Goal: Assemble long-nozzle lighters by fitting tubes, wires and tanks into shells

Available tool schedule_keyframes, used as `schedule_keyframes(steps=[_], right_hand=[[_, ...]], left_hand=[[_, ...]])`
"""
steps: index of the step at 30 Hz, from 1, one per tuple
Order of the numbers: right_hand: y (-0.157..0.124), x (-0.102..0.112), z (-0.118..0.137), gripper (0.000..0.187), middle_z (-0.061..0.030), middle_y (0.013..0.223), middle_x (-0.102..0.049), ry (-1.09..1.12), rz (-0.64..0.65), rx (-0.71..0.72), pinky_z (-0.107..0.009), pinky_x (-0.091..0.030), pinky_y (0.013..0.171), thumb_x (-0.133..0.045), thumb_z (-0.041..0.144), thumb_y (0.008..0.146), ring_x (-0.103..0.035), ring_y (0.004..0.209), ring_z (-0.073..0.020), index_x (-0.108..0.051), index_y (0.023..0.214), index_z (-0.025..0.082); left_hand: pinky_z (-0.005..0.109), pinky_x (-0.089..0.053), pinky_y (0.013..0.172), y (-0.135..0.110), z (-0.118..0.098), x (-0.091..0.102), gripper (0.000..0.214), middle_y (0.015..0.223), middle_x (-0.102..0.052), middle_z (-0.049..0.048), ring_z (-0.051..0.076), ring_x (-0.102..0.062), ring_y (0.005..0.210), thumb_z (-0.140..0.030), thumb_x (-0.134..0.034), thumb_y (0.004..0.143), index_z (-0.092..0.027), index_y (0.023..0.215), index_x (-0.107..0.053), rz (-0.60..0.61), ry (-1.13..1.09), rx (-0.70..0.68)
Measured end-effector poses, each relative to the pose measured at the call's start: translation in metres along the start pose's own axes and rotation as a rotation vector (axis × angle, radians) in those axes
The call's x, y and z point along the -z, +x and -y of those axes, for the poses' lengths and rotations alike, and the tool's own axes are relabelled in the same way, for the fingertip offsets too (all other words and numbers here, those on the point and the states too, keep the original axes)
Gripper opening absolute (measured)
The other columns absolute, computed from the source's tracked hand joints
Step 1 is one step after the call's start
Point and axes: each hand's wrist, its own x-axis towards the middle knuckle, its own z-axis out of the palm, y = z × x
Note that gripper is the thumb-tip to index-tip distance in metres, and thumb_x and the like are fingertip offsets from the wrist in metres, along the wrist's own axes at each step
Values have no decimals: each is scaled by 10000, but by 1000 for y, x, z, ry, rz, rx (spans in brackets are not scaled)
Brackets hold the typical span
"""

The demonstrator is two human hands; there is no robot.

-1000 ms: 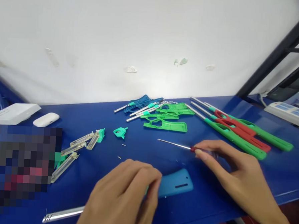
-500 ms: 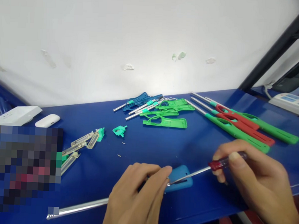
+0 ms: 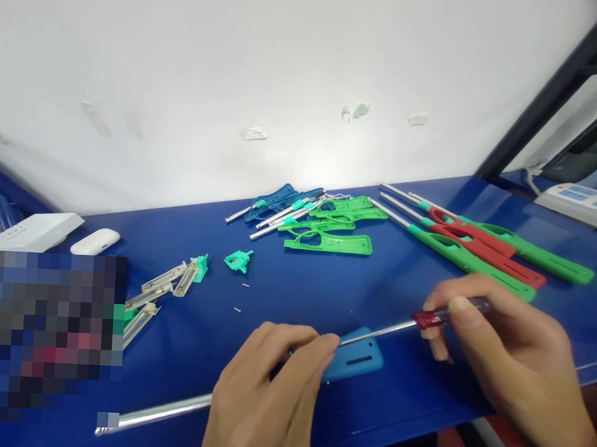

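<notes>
My left hand (image 3: 270,389) is closed over the middle of a blue long-nosed gas lighter (image 3: 361,363), pressing it to the table near the front edge. Its metal tube (image 3: 158,411) sticks out to the left of the hand, and the slotted handle end shows on the right. My right hand (image 3: 506,354) grips a screwdriver (image 3: 434,317) by its dark red see-through handle. The shaft points left, and its tip is hidden at my left fingertips, above the lighter. Two small screws (image 3: 238,310) lie beyond my left hand.
Green and blue lighter shells (image 3: 330,243) with metal tubes lie along the wall. Whole red and green lighters (image 3: 481,263) rest at the right. Clear fuel tanks (image 3: 150,287), a teal part (image 3: 238,261) and a white case (image 3: 95,241) are on the left. A power strip (image 3: 580,205) sits far right.
The screwdriver has shifted slightly left and up, its tip going from the handle's slot area to behind my left fingertips. My left hand still holds the lighter.
</notes>
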Motion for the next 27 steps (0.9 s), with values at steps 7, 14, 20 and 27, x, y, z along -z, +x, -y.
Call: schedule_keyframes(steps=[7, 14, 20, 27], right_hand=[[-2, 3, -2, 336, 50, 609, -684, -2, 17, 18, -180, -544, 480, -754, 519, 1118, -651, 456, -117, -786, 856, 312], [-3, 2, -4, 267, 46, 639, -707, 9, 39, 34, -178, -545, 477, -744, 468, 1138, -667, 467, -121, -798, 922, 321], [-4, 1, -1, 294, 39, 668, -716, 67, 15, 90, -188, -536, 451, -772, 529, 1120, -647, 442, -108, -813, 919, 319], [0, -1, 6, 358, 11, 554, -706, 139, -8, 164, -234, -542, 448, -853, 608, 1040, -655, 440, -143, -842, 826, 321]], left_hand=[[260, -660, 868, 1, 1, -2, 333, 1103, -808, 41, 137, -789, 943, 40, -657, 1083, -187, 1288, -788, 1, 0, 8], [245, -663, 859, 0, 0, -2, 357, 1107, -804, 37, 126, -794, 931, 46, -646, 1073, -192, 1295, -792, 7, -1, 12], [245, -676, 877, 1, -1, -4, 368, 1110, -811, 31, 128, -807, 949, 45, -627, 1077, -202, 1301, -782, -3, 20, 13], [237, -669, 833, 0, 0, -5, 372, 1093, -827, 24, 128, -820, 926, 45, -606, 1081, -211, 1284, -782, -18, 57, 18]])
